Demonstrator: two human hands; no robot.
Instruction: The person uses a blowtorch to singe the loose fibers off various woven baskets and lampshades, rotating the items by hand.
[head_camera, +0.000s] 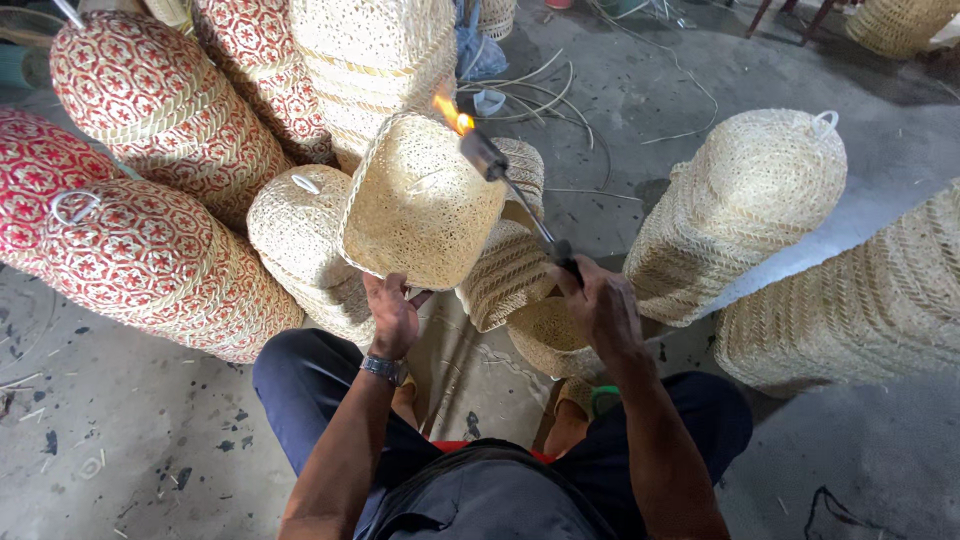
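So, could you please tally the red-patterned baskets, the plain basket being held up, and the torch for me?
Red-patterned baskets: 4
Plain basket held in the left hand: 1
Lit torch in the right hand: 1
Total: 6

Around you, red-patterned woven baskets (150, 200) lie stacked at your left, plain straw-coloured baskets (740, 210) stand at your right, and loose cane strips (600, 100) trail over the grey concrete floor (130, 440).
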